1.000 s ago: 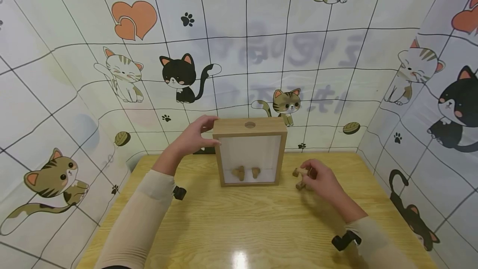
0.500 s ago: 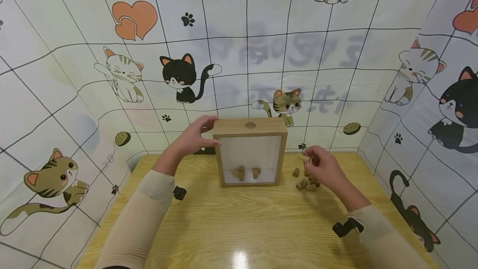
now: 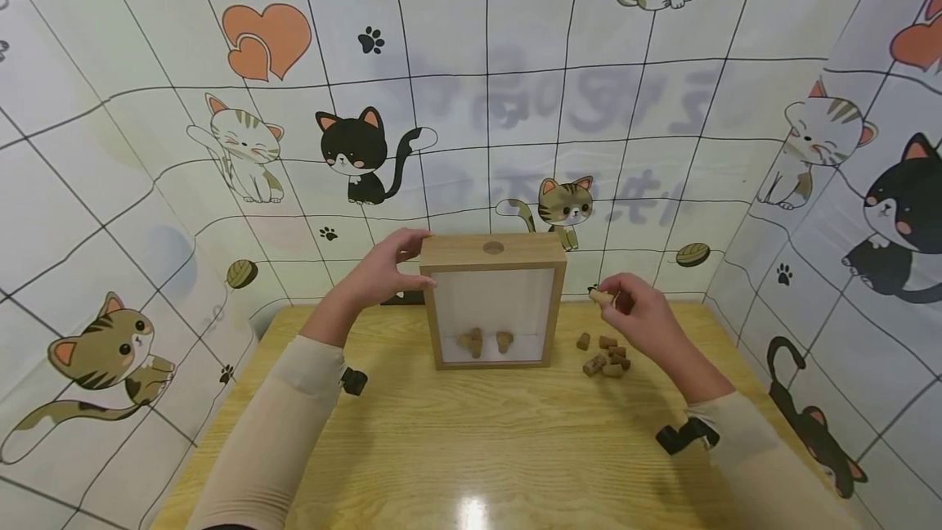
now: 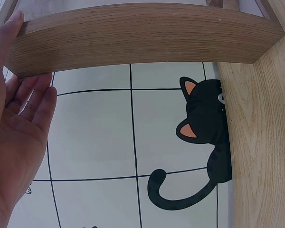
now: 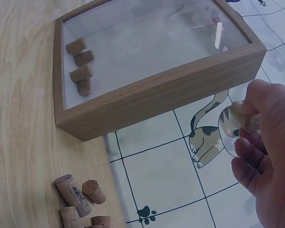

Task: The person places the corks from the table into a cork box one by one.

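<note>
A shallow wooden box (image 3: 455,252) with a clear front stands upright at the back of the table, a round hole in its top. Several corks (image 5: 83,58) lie on its floor inside. My left hand (image 3: 377,272) grips the box at its upper left, thumb at the front edge and fingers behind, as the left wrist view also shows. With thumb and fingertips my right hand (image 3: 642,311) pinches a cork (image 5: 248,118), raised above the table to the right of the box. Below that hand, several loose corks (image 3: 594,364) lie in a small pile.
The wooden table (image 3: 456,432) ends just behind the box. A white sheet (image 3: 456,105) with black grid lines and printed cats hangs around the back and both sides.
My right hand has lifted a cork up from the pile, bringing the other corks into view. The left hand and the box have stayed in place.
</note>
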`<control>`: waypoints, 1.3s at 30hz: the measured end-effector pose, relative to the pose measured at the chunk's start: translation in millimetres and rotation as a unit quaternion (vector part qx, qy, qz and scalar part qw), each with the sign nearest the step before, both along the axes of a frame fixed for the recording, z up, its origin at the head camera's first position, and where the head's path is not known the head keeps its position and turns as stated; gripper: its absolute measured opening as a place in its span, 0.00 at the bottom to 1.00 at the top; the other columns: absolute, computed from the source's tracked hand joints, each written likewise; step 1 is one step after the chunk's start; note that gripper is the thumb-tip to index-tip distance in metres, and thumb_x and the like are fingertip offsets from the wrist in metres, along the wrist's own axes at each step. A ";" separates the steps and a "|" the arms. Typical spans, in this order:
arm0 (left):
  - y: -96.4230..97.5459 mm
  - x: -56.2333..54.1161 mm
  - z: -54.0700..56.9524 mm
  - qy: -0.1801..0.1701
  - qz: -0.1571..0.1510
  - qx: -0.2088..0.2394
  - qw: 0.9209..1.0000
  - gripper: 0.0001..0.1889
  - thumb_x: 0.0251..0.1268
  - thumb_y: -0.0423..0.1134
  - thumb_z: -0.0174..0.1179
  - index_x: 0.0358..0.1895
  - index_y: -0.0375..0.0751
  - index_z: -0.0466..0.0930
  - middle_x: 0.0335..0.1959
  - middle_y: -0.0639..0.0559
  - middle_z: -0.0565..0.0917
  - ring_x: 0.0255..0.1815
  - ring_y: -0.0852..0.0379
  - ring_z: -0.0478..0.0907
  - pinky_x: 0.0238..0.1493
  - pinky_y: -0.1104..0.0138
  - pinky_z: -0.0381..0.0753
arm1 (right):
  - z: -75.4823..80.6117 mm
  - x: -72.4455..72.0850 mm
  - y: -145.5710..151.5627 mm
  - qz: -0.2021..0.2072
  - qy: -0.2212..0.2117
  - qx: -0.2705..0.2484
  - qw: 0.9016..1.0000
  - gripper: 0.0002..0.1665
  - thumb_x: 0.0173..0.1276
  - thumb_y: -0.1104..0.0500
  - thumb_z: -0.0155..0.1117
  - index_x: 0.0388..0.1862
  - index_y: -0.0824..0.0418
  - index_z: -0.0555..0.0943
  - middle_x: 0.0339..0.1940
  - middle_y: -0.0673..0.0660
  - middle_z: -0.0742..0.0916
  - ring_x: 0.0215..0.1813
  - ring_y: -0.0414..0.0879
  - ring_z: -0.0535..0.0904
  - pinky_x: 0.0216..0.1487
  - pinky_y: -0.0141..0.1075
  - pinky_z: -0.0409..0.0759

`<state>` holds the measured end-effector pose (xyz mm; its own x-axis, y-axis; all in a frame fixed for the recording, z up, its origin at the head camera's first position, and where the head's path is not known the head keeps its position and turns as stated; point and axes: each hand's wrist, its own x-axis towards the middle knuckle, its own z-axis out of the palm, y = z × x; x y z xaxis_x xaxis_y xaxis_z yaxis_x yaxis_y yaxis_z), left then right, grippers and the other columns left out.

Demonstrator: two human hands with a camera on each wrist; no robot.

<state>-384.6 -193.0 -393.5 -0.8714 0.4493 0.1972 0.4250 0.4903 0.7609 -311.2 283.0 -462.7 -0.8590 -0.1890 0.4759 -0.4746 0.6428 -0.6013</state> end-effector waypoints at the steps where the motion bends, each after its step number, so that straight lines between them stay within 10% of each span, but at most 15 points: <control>1: -0.1 -0.3 -0.2 0.000 -0.001 0.001 1.000 0.46 0.66 0.44 0.83 0.84 0.51 0.67 0.79 0.50 0.71 0.84 0.41 0.67 0.84 0.47 0.69 | 1.1 -0.3 -0.3 0.001 0.002 -0.001 1.000 0.15 0.75 0.70 0.69 0.56 0.58 0.84 0.36 0.53 0.82 0.33 0.48 0.75 0.32 0.36 0.75; 17: -0.3 0.0 0.9 0.001 -0.003 0.002 1.000 0.47 0.65 0.46 0.83 0.84 0.50 0.67 0.80 0.50 0.70 0.83 0.40 0.67 0.83 0.46 0.68 | 21.5 -4.9 -4.3 0.013 0.015 -0.018 1.000 0.14 0.76 0.70 0.68 0.56 0.58 0.85 0.33 0.53 0.82 0.33 0.48 0.75 0.31 0.35 0.73; 39: -0.5 0.3 -0.2 -0.001 -0.002 0.004 1.000 0.47 0.65 0.47 0.83 0.84 0.51 0.67 0.80 0.50 0.71 0.84 0.41 0.67 0.83 0.45 0.70 | 90.3 -20.6 -40.2 0.068 0.074 -0.026 0.995 0.12 0.78 0.69 0.65 0.56 0.60 0.86 0.36 0.54 0.81 0.34 0.48 0.74 0.33 0.36 0.72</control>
<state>-384.3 -193.4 -393.7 -0.8694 0.4519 0.2000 0.4266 0.4819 0.7654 -331.8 242.9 -372.4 -0.7468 -0.2707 0.6075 -0.6409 0.5371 -0.5484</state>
